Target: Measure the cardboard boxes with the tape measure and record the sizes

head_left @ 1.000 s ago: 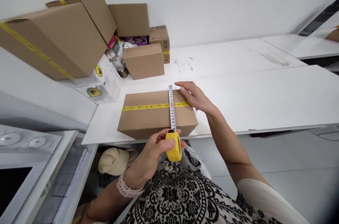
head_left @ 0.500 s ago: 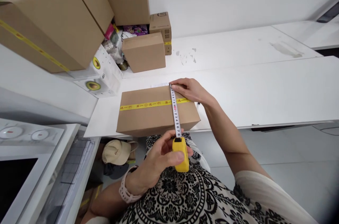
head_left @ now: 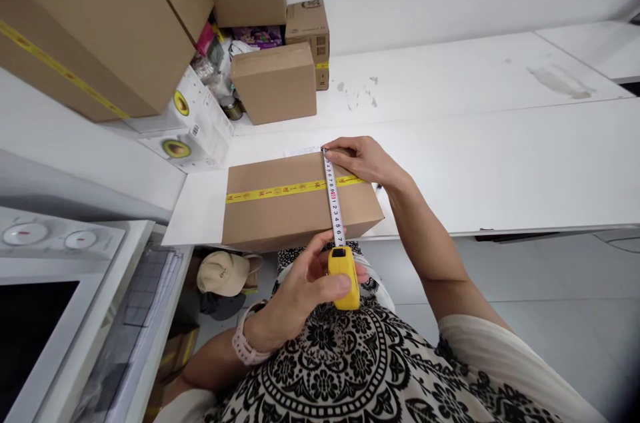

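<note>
A closed cardboard box with a yellow tape strip along its top sits at the front edge of the white table. Across the box top runs the blade of a yellow tape measure, drawn out from back to front. My left hand is closed around the measure's case, just in front of the box. At the box's far edge, my right hand pinches the blade's end, with its fingers resting on the box top. Part of a small dark object shows beside the box, near my right wrist.
Several cardboard boxes and bagged goods are piled at the back left, over white cartons with avocado pictures. A white appliance with dials stands at the left. Below the table lies a beige cap. The white table stretches right.
The view has shifted slightly, so the table and boxes appear higher. A little less blade shows in front of the box, the case being nearer to it. Both hands keep their holds.
</note>
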Motion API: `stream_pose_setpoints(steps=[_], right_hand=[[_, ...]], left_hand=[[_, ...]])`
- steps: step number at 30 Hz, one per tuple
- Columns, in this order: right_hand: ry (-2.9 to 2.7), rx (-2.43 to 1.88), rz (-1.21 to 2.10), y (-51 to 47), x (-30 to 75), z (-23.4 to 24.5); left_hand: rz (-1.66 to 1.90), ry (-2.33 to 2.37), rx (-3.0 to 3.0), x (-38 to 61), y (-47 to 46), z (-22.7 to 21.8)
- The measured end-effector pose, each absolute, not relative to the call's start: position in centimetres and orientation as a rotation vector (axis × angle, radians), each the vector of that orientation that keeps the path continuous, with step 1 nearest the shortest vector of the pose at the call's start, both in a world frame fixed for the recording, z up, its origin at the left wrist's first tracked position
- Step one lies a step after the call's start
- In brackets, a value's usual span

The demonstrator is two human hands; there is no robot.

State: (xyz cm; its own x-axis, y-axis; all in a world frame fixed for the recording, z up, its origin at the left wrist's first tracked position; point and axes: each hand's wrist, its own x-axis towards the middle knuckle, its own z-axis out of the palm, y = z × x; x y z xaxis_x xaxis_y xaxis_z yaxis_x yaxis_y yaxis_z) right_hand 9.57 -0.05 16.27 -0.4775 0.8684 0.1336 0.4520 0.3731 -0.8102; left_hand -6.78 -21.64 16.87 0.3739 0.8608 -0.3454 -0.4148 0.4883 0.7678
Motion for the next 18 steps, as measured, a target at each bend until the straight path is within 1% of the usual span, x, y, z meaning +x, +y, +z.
stream_pose_setpoints(steps=[18], right_hand=[[-2.117,-1.136,0.943,-0.2,9.6,16.5]], left_hand=[[0.863,0.810,0.593,-5.5,-20.9,17.3]])
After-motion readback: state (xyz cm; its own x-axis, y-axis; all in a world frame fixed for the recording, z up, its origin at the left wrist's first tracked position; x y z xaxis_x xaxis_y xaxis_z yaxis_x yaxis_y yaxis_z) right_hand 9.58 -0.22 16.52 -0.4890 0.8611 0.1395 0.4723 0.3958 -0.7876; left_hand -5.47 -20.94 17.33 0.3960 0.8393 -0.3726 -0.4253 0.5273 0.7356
